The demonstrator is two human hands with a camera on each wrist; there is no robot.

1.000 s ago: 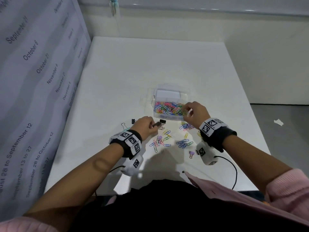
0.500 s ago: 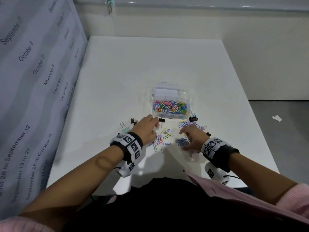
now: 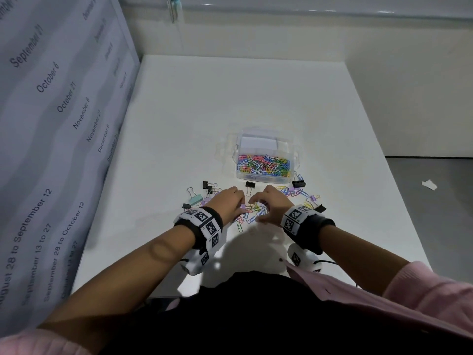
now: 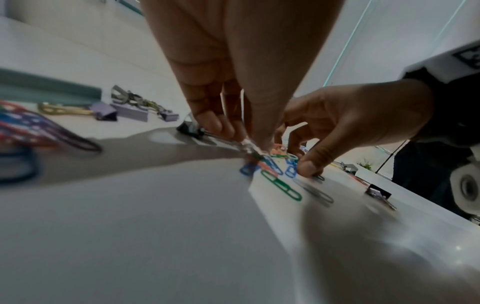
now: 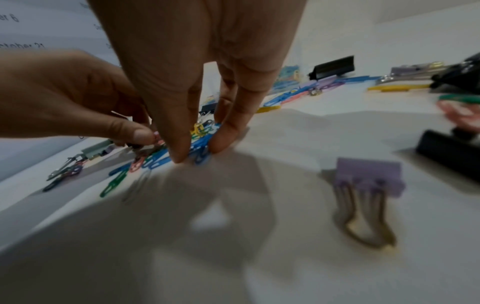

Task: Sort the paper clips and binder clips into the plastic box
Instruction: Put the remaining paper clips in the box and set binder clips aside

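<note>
A clear plastic box [image 3: 266, 175] stands mid-table, its near compartment full of coloured paper clips [image 3: 263, 165]. Loose paper clips [image 3: 252, 218] lie in a pile just in front of it. My left hand [image 3: 242, 204] reaches into the pile's left side and pinches what looks like a small purple binder clip [image 3: 243, 206]. My right hand [image 3: 256, 208] is close beside it, thumb and fingers pinching blue paper clips [image 5: 201, 149] against the table. In the left wrist view my left hand [image 4: 244, 137] points down at the pile, and a green paper clip [image 4: 281, 186] lies nearer.
Binder clips lie scattered around: black ones [image 3: 250, 185] [image 3: 299, 183] by the box front, a mint one [image 3: 195, 199] on the left, a purple one [image 5: 369, 179] near my right wrist. A printed calendar banner [image 3: 51, 124] walls the left side.
My right hand came back from the box to the table, then slid left into the pile beside my left hand. My left hand has shifted slightly nearer to me.
</note>
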